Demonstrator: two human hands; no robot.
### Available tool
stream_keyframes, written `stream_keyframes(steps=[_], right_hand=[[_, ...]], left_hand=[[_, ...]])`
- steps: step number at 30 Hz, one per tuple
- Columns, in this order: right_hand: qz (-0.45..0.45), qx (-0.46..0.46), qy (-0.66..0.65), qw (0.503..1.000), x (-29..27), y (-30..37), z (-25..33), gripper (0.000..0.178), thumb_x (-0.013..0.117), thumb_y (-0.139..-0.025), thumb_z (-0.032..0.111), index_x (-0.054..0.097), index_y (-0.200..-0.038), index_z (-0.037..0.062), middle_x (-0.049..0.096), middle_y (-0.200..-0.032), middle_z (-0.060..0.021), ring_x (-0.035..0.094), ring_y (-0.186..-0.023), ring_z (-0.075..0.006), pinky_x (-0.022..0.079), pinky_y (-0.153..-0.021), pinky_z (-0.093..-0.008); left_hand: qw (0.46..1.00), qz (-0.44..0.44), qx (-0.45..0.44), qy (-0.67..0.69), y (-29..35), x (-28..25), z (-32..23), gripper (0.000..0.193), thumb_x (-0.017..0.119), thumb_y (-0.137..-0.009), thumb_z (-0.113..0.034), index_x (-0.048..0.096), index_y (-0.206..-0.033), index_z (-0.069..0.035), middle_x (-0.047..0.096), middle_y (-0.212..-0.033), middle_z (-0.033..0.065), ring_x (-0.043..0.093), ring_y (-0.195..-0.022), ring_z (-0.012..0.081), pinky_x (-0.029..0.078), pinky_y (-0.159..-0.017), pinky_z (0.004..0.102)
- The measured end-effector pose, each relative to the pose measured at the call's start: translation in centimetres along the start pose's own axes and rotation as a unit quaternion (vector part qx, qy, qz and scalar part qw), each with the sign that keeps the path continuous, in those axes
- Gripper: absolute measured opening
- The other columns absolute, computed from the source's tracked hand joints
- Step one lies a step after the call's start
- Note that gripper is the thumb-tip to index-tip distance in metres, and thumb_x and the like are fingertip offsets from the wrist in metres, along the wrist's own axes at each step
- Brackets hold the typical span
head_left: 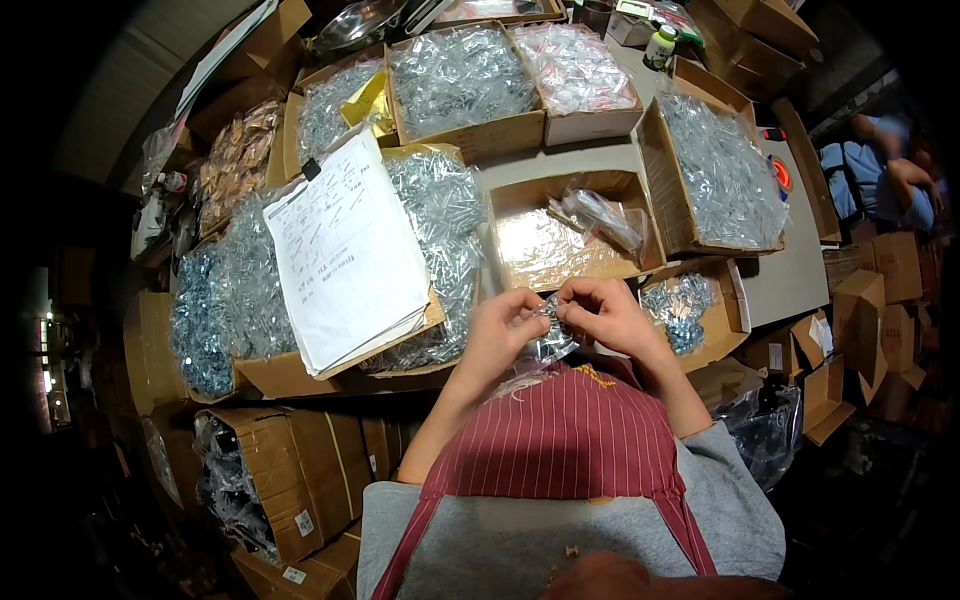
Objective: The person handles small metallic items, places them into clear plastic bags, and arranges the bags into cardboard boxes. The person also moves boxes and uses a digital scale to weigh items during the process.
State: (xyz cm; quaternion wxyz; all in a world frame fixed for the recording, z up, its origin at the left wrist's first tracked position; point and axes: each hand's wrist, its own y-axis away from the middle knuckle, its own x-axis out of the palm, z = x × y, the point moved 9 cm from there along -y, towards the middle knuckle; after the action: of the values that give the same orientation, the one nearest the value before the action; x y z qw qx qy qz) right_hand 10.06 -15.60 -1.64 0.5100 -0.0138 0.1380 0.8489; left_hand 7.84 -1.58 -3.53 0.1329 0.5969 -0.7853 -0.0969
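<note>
Both my hands are close together at the table's front edge, pinching a small clear plastic bag point(548, 348) between them. My left hand point(507, 325) grips its left side with closed fingers. The fingertips of my right hand point(604, 312) close on its top right. The bag holds something shiny and metallic that I cannot make out. Just beyond my hands stands an open cardboard box point(520, 262) with a few filled clear bags point(600, 218) inside. To the right of my right hand, a shallow carton point(722, 318) holds small shiny metal pieces point(680, 305).
Cartons of bagged metal hardware point(462, 80) line the table's back and left. A clipboard with papers point(345, 250) lies over the left ones. At the right stands another full carton point(715, 170). A green bottle point(660, 47) is at the back. Another person point(880, 175) sits far right.
</note>
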Motion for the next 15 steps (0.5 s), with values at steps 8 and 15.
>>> stream_keyframes(steps=[8,15], right_hand=[[-0.008,-0.011,0.033,0.999,-0.06,-0.02,0.55,0.017,0.065,-0.093,0.016,0.064,-0.09,-0.0006,0.057,-0.063,0.0023,0.053,-0.055,-0.003,0.039,-0.048,-0.0214],[-0.012,-0.017,0.051,0.999,0.0,-0.23,0.15,0.018,0.065,-0.092,0.018,0.064,-0.089,0.0001,0.057,-0.062,0.0028,0.052,-0.055,-0.0028,0.039,-0.048,-0.0215]], left_hand=[[1.0,0.005,-0.003,-0.018,-0.02,-0.03,0.11,0.013,0.071,-0.083,-0.005,0.065,-0.094,-0.002,0.063,-0.08,-0.0035,0.054,-0.073,0.0026,0.04,-0.065,0.0184],[1.0,0.012,0.015,0.01,0.01,0.17,0.25,0.015,0.072,-0.082,-0.005,0.065,-0.094,-0.001,0.064,-0.082,-0.0027,0.055,-0.075,0.0037,0.042,-0.069,0.0193]])
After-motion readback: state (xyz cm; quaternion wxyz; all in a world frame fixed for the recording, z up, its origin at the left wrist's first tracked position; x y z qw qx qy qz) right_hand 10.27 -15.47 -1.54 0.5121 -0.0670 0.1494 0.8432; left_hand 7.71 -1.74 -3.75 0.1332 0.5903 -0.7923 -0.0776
